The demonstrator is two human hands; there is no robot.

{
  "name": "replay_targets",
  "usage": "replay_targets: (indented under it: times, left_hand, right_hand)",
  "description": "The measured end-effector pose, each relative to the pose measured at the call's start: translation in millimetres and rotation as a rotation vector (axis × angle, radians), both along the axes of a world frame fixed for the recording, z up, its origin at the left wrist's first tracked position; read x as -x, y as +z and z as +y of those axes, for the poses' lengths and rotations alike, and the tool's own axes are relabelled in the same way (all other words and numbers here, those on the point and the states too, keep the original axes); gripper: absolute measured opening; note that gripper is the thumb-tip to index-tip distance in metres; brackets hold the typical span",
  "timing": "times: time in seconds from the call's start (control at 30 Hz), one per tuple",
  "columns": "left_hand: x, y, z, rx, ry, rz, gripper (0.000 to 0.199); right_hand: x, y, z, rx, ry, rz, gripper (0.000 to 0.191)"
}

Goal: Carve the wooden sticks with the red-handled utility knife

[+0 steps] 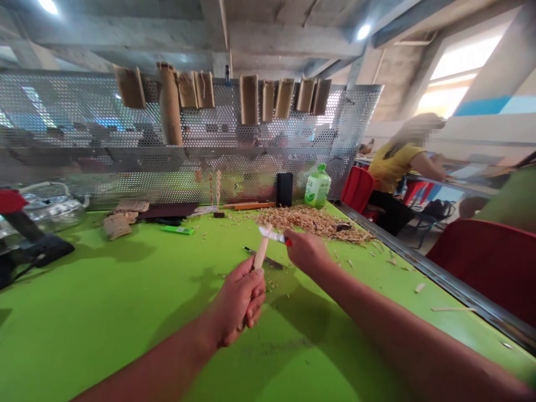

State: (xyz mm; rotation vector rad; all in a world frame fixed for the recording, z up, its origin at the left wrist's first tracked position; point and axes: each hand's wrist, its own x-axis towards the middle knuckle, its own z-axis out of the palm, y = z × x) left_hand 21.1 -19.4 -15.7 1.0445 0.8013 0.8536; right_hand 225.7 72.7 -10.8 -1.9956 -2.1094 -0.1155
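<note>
My left hand is closed round a pale strip of wood, which points up and away from me. In my right hand is a knife with a bit of red at its grip; most of the handle is hidden in my fingers. The knife's blade lies across the upper end of the wood strip, and its tip is blurred. Beneath the strip, a dark thin tool rests on the green table.
Wood shavings are heaped at the back right, before a green bottle and a black phone-like slab. A kettle stands far left. A perforated metal screen closes the back. Someone in yellow sits at right.
</note>
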Motion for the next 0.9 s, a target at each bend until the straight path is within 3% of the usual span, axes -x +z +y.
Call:
replay_targets:
  times: [0.1,0.2,0.3,0.43,0.57,0.77,0.9]
  left_hand:
    - [1,-1.0,-5,-0.020,-0.083,0.007,0.051]
    - [1,-3.5,-1,-0.021,-0.033,-0.034,0.051]
    - [2,-6.3,7,-0.026,0.027,-0.062,0.042]
    - [1,-8.9,11,-0.038,0.050,-0.042,0.029]
    - [-1,-8.6,9,-0.057,0.082,0.021,0.022]
    - [-4,-0.8,6,-0.072,0.068,0.073,0.033]
    - [-4,2.0,-2,-0.091,-0.004,0.100,0.047]
  right_hand:
    - [-35,4.6,19,0.028,-0.202,0.069,0.031]
    - [-47,6.9,23,-0.062,-0.267,0.115,0.033]
    - [-24,3.7,8,-0.142,-0.121,0.112,0.033]
    - [18,-3.0,-21,-0.052,0.140,0.071,0.028]
    - [33,-3.4,-35,0.011,0.222,0.015,0.025]
    - [19,-1.8,-12,-0.002,0.119,-0.039,0.027]
    - [-24,2.4,17,0.036,-0.138,0.036,0.031]
